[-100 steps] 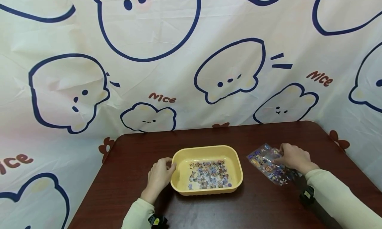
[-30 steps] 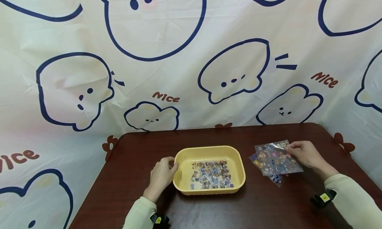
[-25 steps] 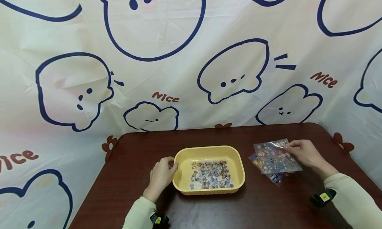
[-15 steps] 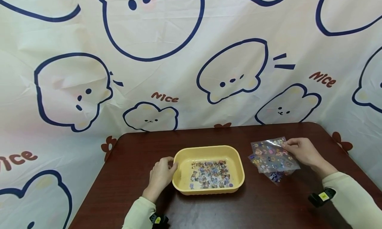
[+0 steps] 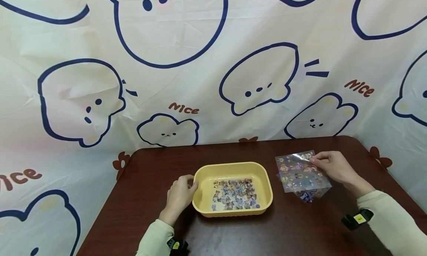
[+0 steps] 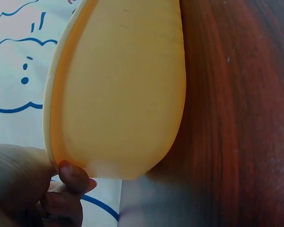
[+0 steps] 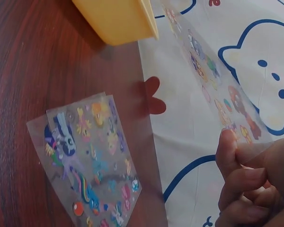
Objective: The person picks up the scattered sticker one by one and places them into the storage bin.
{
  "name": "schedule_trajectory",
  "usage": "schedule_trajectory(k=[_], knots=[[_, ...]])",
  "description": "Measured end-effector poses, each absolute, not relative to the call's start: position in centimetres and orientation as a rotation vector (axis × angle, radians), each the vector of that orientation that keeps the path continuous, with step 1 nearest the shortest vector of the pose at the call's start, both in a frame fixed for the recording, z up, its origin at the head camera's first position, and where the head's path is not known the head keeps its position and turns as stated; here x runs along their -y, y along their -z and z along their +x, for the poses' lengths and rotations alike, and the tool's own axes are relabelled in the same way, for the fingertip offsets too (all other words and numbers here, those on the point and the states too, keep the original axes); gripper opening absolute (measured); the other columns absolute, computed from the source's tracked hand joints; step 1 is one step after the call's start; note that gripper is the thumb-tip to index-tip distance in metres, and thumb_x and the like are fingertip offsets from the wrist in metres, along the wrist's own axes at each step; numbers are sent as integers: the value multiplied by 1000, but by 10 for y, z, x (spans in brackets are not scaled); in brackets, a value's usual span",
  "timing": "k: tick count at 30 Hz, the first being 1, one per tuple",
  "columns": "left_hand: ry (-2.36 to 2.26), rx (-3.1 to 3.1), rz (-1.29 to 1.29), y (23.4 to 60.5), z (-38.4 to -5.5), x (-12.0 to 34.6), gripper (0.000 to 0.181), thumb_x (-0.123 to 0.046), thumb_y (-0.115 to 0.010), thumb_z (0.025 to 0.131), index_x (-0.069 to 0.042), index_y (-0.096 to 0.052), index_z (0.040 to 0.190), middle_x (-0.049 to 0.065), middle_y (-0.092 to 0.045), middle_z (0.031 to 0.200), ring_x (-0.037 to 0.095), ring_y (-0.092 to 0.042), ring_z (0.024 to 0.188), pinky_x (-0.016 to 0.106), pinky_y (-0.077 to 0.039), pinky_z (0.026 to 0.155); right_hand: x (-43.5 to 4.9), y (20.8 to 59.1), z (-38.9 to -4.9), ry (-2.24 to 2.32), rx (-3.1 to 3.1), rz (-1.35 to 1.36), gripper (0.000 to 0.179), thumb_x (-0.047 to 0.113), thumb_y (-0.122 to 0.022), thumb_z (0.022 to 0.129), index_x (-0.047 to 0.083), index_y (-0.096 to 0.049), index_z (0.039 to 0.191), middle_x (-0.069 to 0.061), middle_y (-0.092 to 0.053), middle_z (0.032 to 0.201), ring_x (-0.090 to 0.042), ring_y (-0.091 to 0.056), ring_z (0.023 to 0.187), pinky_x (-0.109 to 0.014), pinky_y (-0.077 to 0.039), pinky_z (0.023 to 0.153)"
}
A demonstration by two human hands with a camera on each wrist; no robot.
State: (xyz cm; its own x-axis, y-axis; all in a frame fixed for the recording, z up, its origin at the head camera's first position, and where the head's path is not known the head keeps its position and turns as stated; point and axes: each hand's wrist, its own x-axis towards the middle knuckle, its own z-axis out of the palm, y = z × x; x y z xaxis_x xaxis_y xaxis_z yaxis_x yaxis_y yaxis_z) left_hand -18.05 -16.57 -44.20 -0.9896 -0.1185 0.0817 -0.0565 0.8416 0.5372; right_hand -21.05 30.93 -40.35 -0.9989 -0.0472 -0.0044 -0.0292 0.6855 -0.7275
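My left hand [image 5: 179, 196] grips the left end of a yellow plastic tray [image 5: 233, 213], thumb over the rim in the left wrist view. Inside the tray, small cartoon stickers [image 5: 235, 194] lie flat in a dense patch; whether they share one sheet I cannot tell. To its right, my right hand [image 5: 335, 169] pinches the upper right corner of a clear sticker sheet [image 5: 298, 174] with coloured cartoon figures. In the right wrist view that sheet is raised off the table and tilted. Below it, overlapping clear sticker sheets [image 7: 85, 161] with pony figures lie on the table, mostly hidden in the head view.
The dark brown wooden table [image 5: 227, 235] has rounded far corners. A white cloth [image 5: 207, 82] with blue-outlined animals hangs behind and along both sides. A black wrist device [image 5: 358, 219] sits on the right wrist, another [image 5: 176, 245] on the left.
My right hand first reached onto the pile, then lifted one sticker sheet off it. During the last second that sheet moved left and slightly up. My left hand stayed on the tray.
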Motion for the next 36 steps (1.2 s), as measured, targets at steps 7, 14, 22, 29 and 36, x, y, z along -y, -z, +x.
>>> schedule_trajectory(k=[7,14,22,29,36], knots=[[840,2907,144,442,-180,167,29,-28,-69,94,-10,-74,116,1,-76,82,15,-67,69,40,-48,61,-302,398,-211,1262,-2856,-90,37,24,-56,105,-10,-68,108,-5,-71,76,-8,-60,63,-27,-48,57],[836,2902,131,443,-181,168,29,-28,-69,94,-10,-74,116,0,-75,80,15,-66,68,39,-48,60,-294,397,-209,1299,-2840,-105,35,23,-56,104,-10,-68,108,-2,-67,68,-7,-57,59,-27,-44,53],[831,2909,131,443,-181,167,29,-29,-68,95,-10,-74,116,1,-76,83,15,-67,69,39,-49,60,-279,401,-206,1408,-2809,-179,32,19,-58,103,-11,-68,104,5,-52,56,-6,-45,48,-27,-39,45],[839,2908,124,443,-181,167,29,-29,-68,95,-10,-74,117,1,-76,83,16,-68,71,40,-49,62,-267,405,-207,1467,-2779,-220,27,14,-59,102,-12,-67,104,8,-48,54,-4,-41,46,-25,-37,44],[848,2902,119,445,-181,167,29,-29,-68,95,-11,-74,116,1,-76,83,15,-68,70,39,-49,61,-257,409,-209,1496,-2766,-224,27,14,-60,101,-12,-67,103,8,-49,53,-4,-40,45,-24,-35,43]])
